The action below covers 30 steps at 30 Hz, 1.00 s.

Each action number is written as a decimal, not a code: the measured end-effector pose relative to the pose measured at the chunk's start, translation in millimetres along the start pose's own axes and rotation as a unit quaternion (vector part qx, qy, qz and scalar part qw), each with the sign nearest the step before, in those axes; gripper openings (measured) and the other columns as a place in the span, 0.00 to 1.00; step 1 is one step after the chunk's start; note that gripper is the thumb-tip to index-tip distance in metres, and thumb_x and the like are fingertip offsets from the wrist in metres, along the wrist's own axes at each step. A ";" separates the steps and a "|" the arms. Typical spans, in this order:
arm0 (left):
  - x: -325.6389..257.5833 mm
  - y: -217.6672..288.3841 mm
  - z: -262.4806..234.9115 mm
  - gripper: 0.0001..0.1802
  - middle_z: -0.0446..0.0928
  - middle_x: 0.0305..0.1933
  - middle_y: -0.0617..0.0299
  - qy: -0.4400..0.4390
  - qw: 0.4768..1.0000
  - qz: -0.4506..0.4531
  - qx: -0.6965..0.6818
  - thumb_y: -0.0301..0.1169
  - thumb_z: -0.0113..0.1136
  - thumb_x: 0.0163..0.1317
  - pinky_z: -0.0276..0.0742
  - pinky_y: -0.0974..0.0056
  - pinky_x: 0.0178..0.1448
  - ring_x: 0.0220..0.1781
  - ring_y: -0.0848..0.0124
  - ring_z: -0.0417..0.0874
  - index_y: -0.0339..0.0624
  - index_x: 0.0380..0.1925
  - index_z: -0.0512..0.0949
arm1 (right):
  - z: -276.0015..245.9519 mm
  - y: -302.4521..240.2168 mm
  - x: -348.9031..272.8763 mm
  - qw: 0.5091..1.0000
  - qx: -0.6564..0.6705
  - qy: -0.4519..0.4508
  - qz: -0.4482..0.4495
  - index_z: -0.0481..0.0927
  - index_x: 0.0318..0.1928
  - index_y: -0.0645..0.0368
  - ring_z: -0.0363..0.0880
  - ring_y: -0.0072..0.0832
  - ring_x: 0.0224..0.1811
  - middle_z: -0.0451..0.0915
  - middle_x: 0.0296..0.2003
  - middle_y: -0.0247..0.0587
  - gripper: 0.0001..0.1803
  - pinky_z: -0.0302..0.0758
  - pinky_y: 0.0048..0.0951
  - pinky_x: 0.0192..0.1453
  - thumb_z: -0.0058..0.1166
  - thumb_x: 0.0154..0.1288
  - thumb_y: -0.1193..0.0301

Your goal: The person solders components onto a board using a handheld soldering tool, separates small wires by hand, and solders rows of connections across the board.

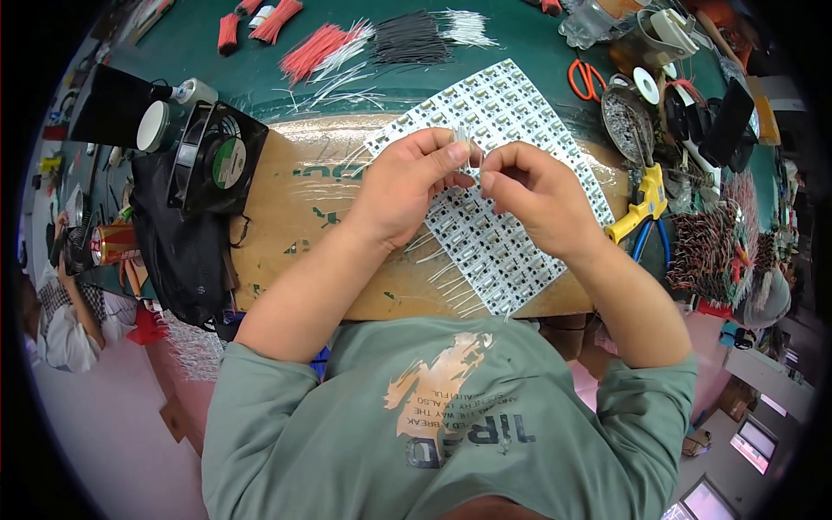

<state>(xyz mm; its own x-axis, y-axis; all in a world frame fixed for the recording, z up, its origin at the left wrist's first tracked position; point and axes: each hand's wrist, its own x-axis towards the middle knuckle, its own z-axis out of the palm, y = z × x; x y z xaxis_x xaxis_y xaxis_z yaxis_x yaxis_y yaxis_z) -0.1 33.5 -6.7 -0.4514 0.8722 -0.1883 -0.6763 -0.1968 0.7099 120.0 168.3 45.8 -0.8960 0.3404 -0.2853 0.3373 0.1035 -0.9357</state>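
Wires (462, 136) pinched in my left hand (406, 182) above the circuit-board panel (498, 251).
Separating them seems underway; picking one calls for delicacy. My right hand's (544, 198) grip, I cannot tell.

room over cardboard (282, 217) between fan (229, 163) and left grip (414, 178); yellow tool (642, 205), perhaps glue gun, blocks right

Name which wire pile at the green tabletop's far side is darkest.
The black wire pile, between the red wire pile and the small white wire pile; both are lighter.
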 end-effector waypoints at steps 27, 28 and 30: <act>-1.0 2.6 -2.5 0.08 0.79 0.37 0.62 -0.016 1.000 -0.005 0.011 0.31 0.57 0.66 0.74 0.65 0.51 0.40 0.74 0.78 0.37 0.38 0.76 | 16.3 -2.7 9.4 0.972 0.227 0.024 0.063 0.73 0.45 0.61 0.76 0.20 0.29 0.78 0.29 0.34 0.14 0.72 0.22 0.32 0.58 0.60 0.73; -1.1 3.3 -3.4 0.08 0.79 0.38 0.61 -0.033 0.999 -0.006 -0.005 0.32 0.56 0.66 0.75 0.65 0.51 0.41 0.73 0.79 0.37 0.38 0.76 | 16.9 -2.0 8.1 0.972 0.227 0.022 0.063 0.73 0.45 0.61 0.76 0.20 0.29 0.78 0.29 0.34 0.14 0.72 0.22 0.32 0.58 0.60 0.73; -0.1 3.4 -2.3 0.09 0.79 0.39 0.59 -0.012 0.999 -0.014 -0.032 0.32 0.55 0.67 0.75 0.64 0.51 0.42 0.71 0.79 0.36 0.38 0.76 | 17.3 1.3 3.8 0.987 -0.106 0.084 -0.090 0.72 0.54 0.57 0.78 0.27 0.35 0.78 0.34 0.38 0.28 0.75 0.27 0.39 0.67 0.53 0.69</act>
<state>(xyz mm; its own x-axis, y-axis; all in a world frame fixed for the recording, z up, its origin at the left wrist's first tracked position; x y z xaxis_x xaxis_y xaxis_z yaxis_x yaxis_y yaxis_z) -3.7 31.8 -5.9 -0.4175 0.8884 -0.1908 -0.7245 -0.1987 0.6600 112.0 153.6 39.9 -0.8924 0.4469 -0.0627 0.2456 0.3645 -0.8983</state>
